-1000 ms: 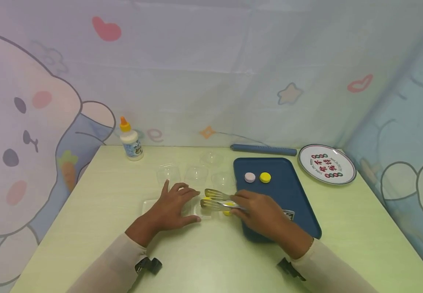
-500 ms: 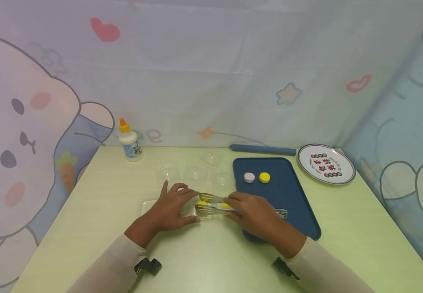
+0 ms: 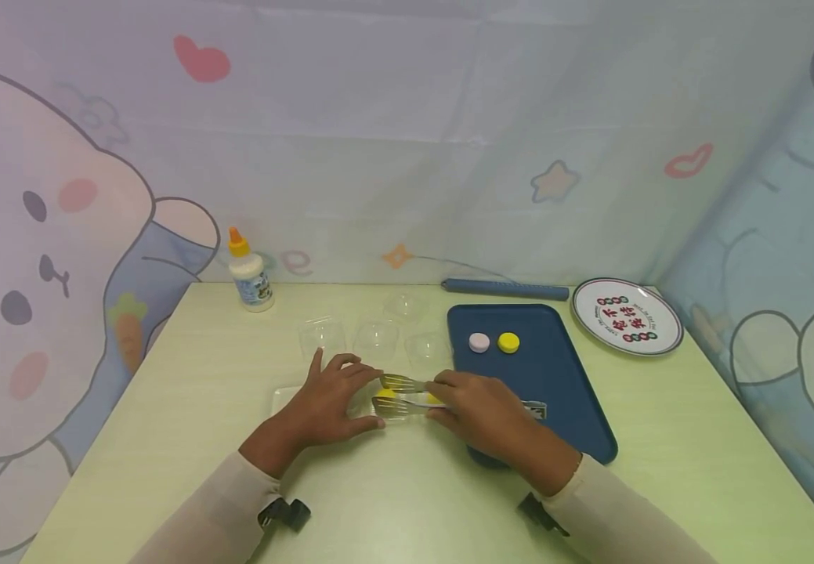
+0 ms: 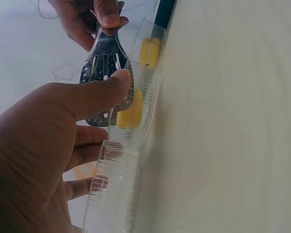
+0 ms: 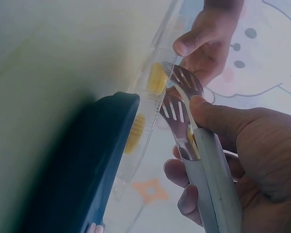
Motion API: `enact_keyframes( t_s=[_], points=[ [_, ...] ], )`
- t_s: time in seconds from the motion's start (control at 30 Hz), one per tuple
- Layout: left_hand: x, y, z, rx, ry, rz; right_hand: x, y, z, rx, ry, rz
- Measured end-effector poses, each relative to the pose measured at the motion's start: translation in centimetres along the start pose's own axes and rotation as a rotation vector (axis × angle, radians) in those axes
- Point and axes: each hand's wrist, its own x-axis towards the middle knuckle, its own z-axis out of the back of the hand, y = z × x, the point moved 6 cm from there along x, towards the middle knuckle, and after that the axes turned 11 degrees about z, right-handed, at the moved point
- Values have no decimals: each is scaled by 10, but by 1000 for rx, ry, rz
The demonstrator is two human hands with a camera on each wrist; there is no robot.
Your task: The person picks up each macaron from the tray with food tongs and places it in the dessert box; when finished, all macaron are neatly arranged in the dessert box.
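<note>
My left hand (image 3: 332, 403) grips a clear plastic box (image 4: 111, 189), with the thumb on the near side and the fingers on the far side. In my right hand (image 3: 487, 411) are metal slotted tongs (image 5: 211, 179). Their two slotted ends stand on either side of a yellow macaron (image 3: 386, 394) inside the box, close to my left thumb and fingertips. A second yellow macaron (image 5: 134, 133) sits further right in the box, partly hidden by the tongs and right hand in the head view.
To the right lies a blue tray (image 3: 540, 376) bearing a pink macaron (image 3: 479, 342) and a yellow one (image 3: 508, 342). Several clear plastic cups (image 3: 376, 338) stand behind the box. Further back are a glue bottle (image 3: 251, 278), a blue rod (image 3: 505, 289) and a plate (image 3: 627, 316).
My right hand and the tongs have shifted slightly left and down, and the yellow macaron between their ends moved with them. My left hand stays in place on the box.
</note>
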Motion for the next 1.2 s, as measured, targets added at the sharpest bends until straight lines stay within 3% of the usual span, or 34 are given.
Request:
enact_keyframes(
  t_s=[0.77, 0.93, 1.2],
  points=[
    [2, 1, -3, 6, -7, -20, -5, -2, 2, 2, 13, -36],
    [0, 4, 5, 14, -15, -14, -10, -9, 3, 6, -12, -54],
    [-9, 23, 21, 12, -26, 61, -21, -24, 8, 22, -88, -82]
  ],
)
